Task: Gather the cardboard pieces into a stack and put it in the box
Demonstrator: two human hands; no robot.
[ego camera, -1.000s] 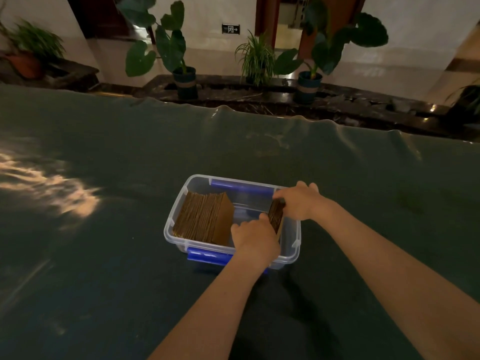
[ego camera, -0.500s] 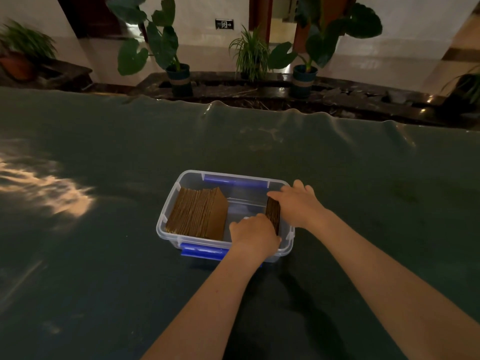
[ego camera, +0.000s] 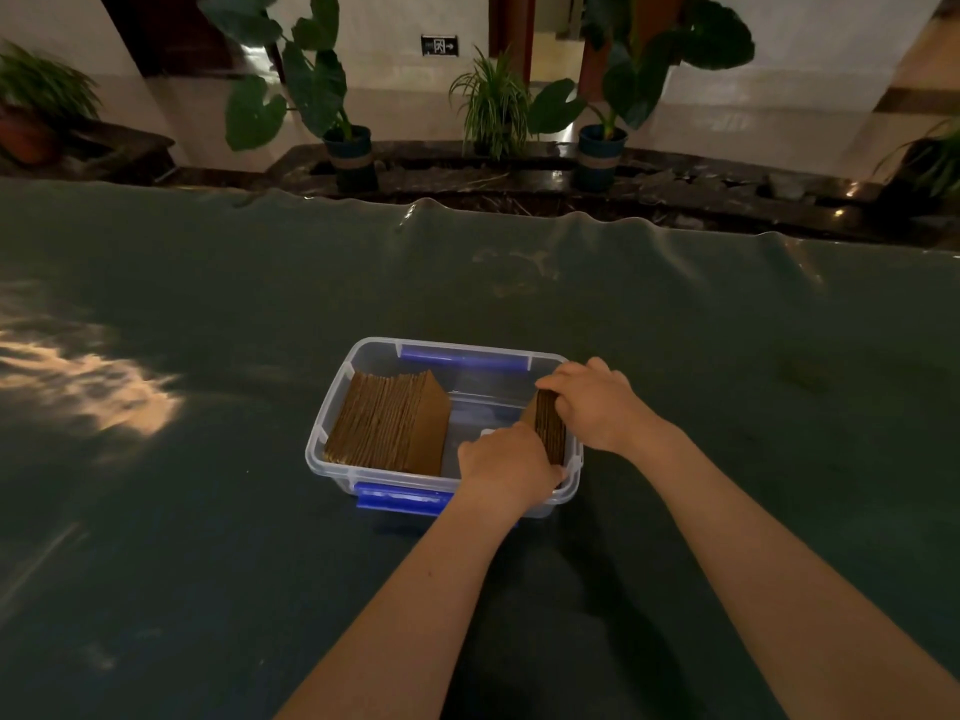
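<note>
— What was the box (ego camera: 332, 433) made of?

— Clear plastic, rectangular with rounded corners, a blue latch (ego camera: 402, 498) on the near long side and another blue latch (ego camera: 462, 357) on the far one. It sat on a dark green cloth (ego camera: 208, 563), smooth but rippled along its far edge.

— And the cardboard?

— Two lots, both brown and corrugated, their ridged edges showing. A large stack (ego camera: 389, 423) stood on edge in the left part of the box, leaning toward the left wall. A thinner stack (ego camera: 549, 426) stood on edge by the right wall.

— Who held that one?

— Both hands. The left hand (ego camera: 506, 467) was curled closed against its near end, over the front rim; the right hand (ego camera: 597, 402) had its fingers wrapped over the top and far end. So it was clamped between them, inside the box.

— Any room left?

— A bare strip of clear floor lay between the two stacks. Around the box the cloth was open on every side, with potted plants (ego camera: 348, 132) well beyond its far edge.
</note>
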